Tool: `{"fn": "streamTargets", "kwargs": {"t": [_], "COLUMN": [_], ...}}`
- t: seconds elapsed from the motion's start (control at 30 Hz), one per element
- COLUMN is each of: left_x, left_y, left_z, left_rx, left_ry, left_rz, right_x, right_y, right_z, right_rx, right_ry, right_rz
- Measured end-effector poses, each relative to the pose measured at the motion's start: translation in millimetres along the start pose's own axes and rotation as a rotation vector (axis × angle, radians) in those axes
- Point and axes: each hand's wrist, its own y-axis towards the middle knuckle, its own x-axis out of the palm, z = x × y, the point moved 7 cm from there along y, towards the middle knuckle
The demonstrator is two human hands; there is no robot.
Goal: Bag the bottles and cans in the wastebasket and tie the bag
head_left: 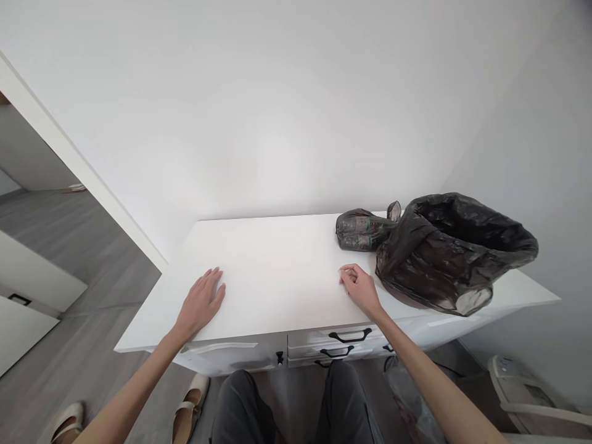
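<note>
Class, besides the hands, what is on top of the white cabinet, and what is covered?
On the white cabinet are a large open black bag and a smaller dark bag. The surface beneath both is covered, and the large bag's inner bottom is hidden.

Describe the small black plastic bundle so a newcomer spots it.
On the white rectangular cabinet top, find the large, wide-open black plastic bag at right. The small black plastic bundle lies left of it. Unlike that bag, it's low, with greenish patches showing through.
</note>
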Motion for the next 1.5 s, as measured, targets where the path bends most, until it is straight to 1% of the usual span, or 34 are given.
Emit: {"fn": "streamTargets", "kwargs": {"t": [0.3, 0.47, 1.17, 1.5], "left_x": [-7.6, -6.9, -7.3, -5.7], "left_y": [-1.0, -1.4, -3.1, -3.4], "left_z": [6.7, 6.9, 6.0, 4.9], "left_rx": [-0.004, -0.018, -0.015, -0.021], "left_ry": [0.009, 0.011, 0.002, 0.005], "left_rz": [-0.006, -0.031, -0.006, -0.019], "right_x": [0.3, -0.1, -0.3, 0.3], "right_y": [-0.4, -1.8, -2.2, -2.2], "right_z": [-5.1, -6.9, -6.7, -4.2], "right_rx": [-0.003, -0.003, -0.006, 0.002], "right_ry": [-0.033, -0.034, -0.038, -0.019], "right_rz": [-0.002, -0.002, 0.007, -0.001]}}
